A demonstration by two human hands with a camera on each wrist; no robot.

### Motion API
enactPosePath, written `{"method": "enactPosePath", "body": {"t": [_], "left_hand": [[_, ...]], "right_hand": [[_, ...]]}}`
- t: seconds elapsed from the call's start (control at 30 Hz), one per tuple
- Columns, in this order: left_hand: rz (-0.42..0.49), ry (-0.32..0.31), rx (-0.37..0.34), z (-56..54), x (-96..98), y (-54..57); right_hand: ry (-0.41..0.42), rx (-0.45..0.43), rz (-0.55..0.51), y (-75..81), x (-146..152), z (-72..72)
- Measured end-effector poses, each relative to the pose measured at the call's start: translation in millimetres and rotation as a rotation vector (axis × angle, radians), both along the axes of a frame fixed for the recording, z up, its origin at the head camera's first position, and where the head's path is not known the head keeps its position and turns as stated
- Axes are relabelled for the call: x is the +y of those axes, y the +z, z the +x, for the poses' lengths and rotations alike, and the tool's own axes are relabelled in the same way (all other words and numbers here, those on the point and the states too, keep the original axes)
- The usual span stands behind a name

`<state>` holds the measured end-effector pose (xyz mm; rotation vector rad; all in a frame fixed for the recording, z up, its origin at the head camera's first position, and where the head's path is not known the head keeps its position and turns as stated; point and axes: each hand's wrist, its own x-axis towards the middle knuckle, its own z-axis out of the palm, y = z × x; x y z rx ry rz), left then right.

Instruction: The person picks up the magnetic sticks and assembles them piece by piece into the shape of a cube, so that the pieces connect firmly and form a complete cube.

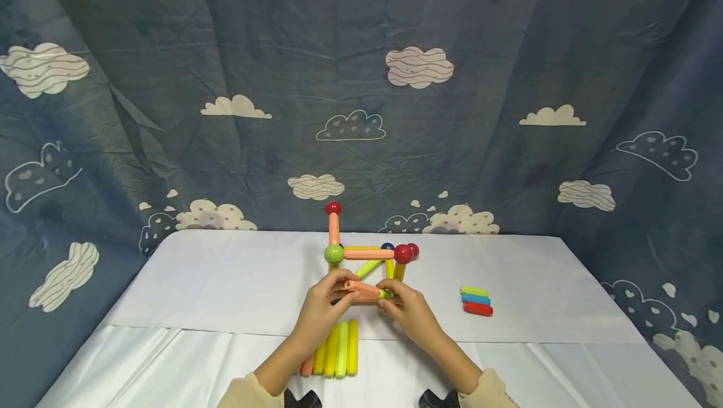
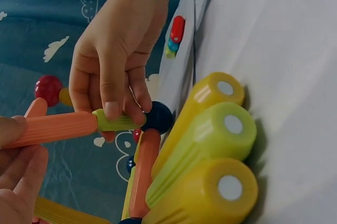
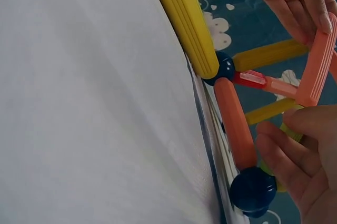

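Between thumb and fingers, my left hand [image 1: 316, 309] holds an orange magnetic stick [image 1: 361, 287]. My right hand [image 1: 415, 315] pinches a short green stick [image 2: 118, 122] whose one end meets the orange stick. At its other end sits a dark blue ball [image 2: 158, 117], with another orange stick [image 2: 145, 171] running off it. Behind the hands stands a frame of sticks and balls. A green ball [image 1: 334, 253] and a red ball [image 1: 403, 253] are bridged by an orange stick [image 1: 369, 254]. Fingers partly hide the frame's near side.
A row of yellow, green and orange sticks [image 1: 341, 348] lies in front of the frame, beside my left forearm. Off to the right lie short green [image 1: 474, 290], blue [image 1: 476, 299] and red [image 1: 477, 309] sticks. A cloud-printed curtain [image 1: 350, 81] hangs behind the white table [image 1: 536, 307].
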<state>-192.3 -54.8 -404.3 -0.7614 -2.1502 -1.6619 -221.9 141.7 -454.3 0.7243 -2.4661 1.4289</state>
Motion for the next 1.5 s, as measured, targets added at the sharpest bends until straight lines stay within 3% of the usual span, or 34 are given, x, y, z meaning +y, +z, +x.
{"method": "enactPosePath", "body": {"t": [0.2,0.33,0.4,0.5,0.6,0.67,0.77,0.93,1.23,1.5], "left_hand": [[0.025,-0.025,-0.003,-16.4,1.3,-23.6],[-0.073,-0.036,0.085,-17.0,-2.1,-20.7],[-0.152,0.02,0.199,-17.4,-6.3,-16.1],[-0.246,0.156,0.369,-19.1,-14.8,-7.1],[-0.311,0.261,0.457,-23.7,-22.3,-1.0],[-0.355,0.288,0.44,-27.0,-25.5,0.1],[-0.389,0.283,0.348,-32.2,-26.7,-2.0],[-0.338,0.257,0.22,-38.3,-24.6,-6.4],[-0.251,0.272,0.232,-45.8,-19.1,-9.2],[-0.237,0.309,0.239,-44.7,-17.4,-8.5]], "right_hand": [[0.023,-0.024,-0.062,-1.4,-0.8,-1.3],[0.029,-0.037,-0.105,-2.5,-2.4,-2.9],[0.019,-0.031,-0.107,-0.8,-3.6,-2.0],[0.024,-0.005,-0.108,7.9,-6.9,3.1],[0.052,0.045,-0.101,20.1,-11.4,9.3],[0.065,0.068,-0.108,24.4,-14.0,11.1],[0.025,0.065,-0.083,19.8,-16.1,6.4],[-0.04,0.041,-0.049,7.4,-20.8,-4.9],[-0.138,0.088,-0.003,5.2,-27.5,-8.3],[-0.166,0.115,-0.013,3.5,-29.6,-9.4]]}}
